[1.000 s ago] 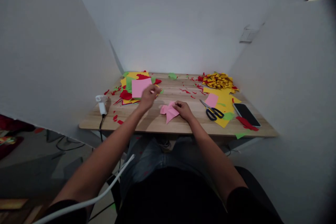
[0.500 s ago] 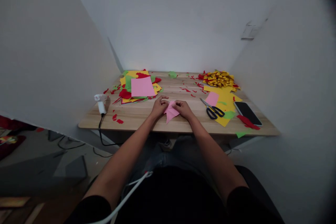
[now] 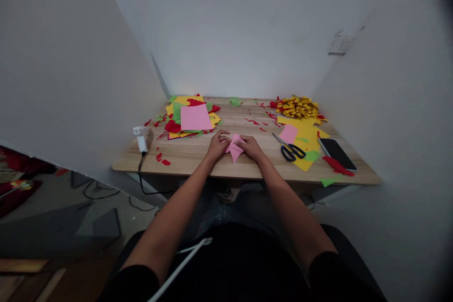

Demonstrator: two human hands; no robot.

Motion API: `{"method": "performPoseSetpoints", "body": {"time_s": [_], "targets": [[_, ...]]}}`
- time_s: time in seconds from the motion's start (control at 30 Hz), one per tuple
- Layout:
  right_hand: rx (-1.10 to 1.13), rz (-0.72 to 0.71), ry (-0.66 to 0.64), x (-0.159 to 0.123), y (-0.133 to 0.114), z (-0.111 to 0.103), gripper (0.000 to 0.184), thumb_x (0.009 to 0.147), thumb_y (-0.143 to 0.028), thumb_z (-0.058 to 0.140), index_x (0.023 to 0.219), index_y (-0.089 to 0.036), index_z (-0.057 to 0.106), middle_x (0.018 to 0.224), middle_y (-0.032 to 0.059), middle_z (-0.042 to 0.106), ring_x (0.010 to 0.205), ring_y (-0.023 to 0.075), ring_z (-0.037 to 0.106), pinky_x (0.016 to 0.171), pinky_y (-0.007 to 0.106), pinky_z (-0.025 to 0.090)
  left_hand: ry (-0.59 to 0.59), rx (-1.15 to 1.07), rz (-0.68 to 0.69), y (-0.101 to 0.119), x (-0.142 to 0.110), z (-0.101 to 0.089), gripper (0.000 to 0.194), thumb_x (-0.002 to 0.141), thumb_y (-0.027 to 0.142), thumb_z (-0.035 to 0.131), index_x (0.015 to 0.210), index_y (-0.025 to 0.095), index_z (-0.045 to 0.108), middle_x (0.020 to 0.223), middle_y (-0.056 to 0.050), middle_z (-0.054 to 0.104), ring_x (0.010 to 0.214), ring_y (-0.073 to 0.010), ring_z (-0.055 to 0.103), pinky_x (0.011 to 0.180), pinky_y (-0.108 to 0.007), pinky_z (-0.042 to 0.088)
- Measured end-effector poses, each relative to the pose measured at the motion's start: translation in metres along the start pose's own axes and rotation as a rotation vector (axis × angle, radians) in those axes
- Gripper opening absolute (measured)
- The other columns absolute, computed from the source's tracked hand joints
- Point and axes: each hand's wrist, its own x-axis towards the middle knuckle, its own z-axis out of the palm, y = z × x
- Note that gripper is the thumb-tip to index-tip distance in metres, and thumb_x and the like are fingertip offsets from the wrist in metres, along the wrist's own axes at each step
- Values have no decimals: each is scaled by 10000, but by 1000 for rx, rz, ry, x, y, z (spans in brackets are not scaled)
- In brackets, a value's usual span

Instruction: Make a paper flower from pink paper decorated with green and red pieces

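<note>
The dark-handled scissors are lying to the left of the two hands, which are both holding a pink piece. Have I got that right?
Not quite: the head view shows the dark-handled scissors lying to the right of the hands, not the left. The rest stands: the left hand and the right hand both hold a pink piece.

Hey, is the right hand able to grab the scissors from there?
Probably yes: only tabletop shows between the right hand and the scissors, though that hand is busy holding the creased pink paper.
</note>
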Motion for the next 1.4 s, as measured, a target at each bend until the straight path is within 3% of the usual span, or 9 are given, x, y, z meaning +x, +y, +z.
{"method": "performPoseSetpoints", "body": {"time_s": [0.4,0.73,0.93,1.2,1.4], "targets": [[-10,-21,13,-3,-2,0,369,714,-528,685,730,-160,676,700,-2,608,663,151,500,631,264,399,-59,24,19,-2,0,-3,456,671,303,758,1068,151,595,670,14,661,609,-134,578,597,-225,414],[-64,-46,78,1,5,-1,392,744,-551,659,706,-161,652,658,-16,558,645,142,465,620,263,370,-42,61,91,-4,2,-1,386,686,314,752,1009,164,604,723,13,650,688,-140,616,660,-239,461],[-51,-64,62,2,8,-1,446,791,-589,613,606,-186,563,591,-29,461,606,131,410,583,263,330,9,110,161,-9,3,0,283,663,273,761,888,167,627,886,-29,671,808,-151,630,779,-280,497],[15,-44,77,2,10,-1,422,718,-591,709,687,-177,631,636,-20,547,615,130,461,607,267,373,90,168,189,-15,5,-2,171,769,305,668,857,166,622,809,-34,667,761,-166,630,743,-294,489],[63,-41,132,4,14,-2,388,729,-560,707,739,-178,638,676,-9,587,624,132,486,593,258,386,-8,203,220,-13,2,0,239,742,301,714,921,169,627,908,-45,699,846,-174,662,806,-292,513]]}}
